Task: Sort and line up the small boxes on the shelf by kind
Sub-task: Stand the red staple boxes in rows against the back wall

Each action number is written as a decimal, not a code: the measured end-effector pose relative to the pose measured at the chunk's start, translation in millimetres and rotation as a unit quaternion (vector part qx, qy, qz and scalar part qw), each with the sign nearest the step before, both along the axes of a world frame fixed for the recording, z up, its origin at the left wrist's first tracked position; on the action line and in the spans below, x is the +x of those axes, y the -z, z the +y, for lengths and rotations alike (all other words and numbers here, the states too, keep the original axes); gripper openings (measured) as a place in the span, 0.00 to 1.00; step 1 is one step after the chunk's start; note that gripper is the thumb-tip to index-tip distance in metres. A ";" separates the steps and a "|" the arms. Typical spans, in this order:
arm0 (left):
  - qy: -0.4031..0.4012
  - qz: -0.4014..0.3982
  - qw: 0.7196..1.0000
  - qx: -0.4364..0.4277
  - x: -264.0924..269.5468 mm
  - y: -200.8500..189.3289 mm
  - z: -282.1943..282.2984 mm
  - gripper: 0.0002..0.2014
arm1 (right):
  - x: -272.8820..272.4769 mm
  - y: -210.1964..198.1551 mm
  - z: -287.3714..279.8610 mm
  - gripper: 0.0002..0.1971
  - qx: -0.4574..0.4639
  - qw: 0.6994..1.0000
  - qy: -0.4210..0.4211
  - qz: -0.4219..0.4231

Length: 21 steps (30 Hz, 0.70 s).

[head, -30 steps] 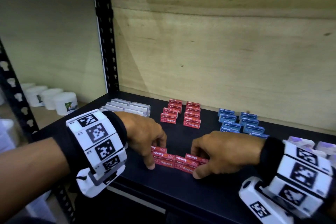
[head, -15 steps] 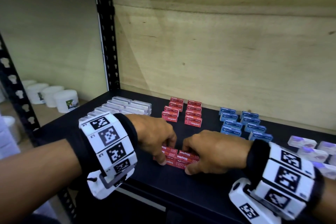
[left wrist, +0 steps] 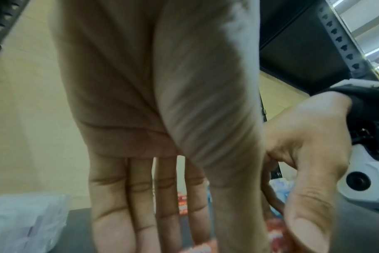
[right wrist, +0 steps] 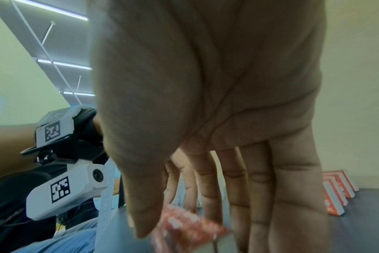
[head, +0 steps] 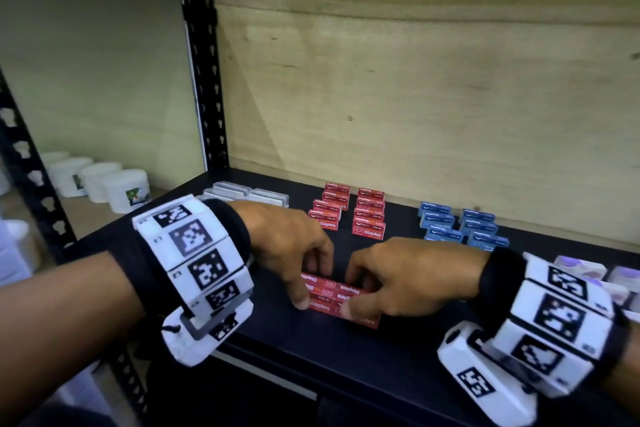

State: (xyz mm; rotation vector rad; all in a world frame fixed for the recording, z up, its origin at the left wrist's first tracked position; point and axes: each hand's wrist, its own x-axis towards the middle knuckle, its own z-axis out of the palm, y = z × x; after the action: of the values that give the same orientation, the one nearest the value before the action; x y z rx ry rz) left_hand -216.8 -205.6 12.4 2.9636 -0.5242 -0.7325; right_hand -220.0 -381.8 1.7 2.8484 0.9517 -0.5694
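Several red staple boxes lie bunched in a tight block near the front of the black shelf. My left hand pinches the block's left end, thumb in front and fingers behind. At the right end my right hand pinches it the same way. In the right wrist view a blurred red box sits between the right thumb and fingers. Two lined-up rows of red boxes stand further back, with white boxes to their left and blue boxes to their right.
Pale purple-topped boxes lie at the shelf's right edge, behind my right wrist. White jars stand on a neighbouring shelf to the left, past the black upright post. A plywood panel closes the back.
Both hands have come closer together, pressing the loose red boxes from a spread line into a compact block. The block has shifted slightly away from the front edge.
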 end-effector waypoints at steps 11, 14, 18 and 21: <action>-0.034 -0.120 0.992 0.025 47.5 -30.5 8.4 0.19 | 64.9 -25.6 -5.9 0.17 0.001 0.994 0.053 -0.092; -0.040 -0.142 0.988 0.052 68.5 -25.3 6.9 0.16 | 86.3 -28.4 -4.9 0.15 -0.016 0.992 0.063 -0.106; -0.046 -0.138 0.986 0.083 92.6 -18.5 6.5 0.15 | 106.0 -25.4 -0.9 0.13 -0.045 0.990 0.078 -0.110; -0.045 -0.128 0.985 0.108 105.4 -11.9 3.3 0.15 | 116.2 -20.9 2.5 0.14 -0.068 0.989 0.080 -0.101</action>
State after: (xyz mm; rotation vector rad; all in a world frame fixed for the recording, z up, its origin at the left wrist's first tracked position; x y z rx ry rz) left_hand -111.4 -202.3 24.3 3.2821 -0.3376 -0.4248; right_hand -103.8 -379.3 22.5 2.8083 0.6314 -0.3340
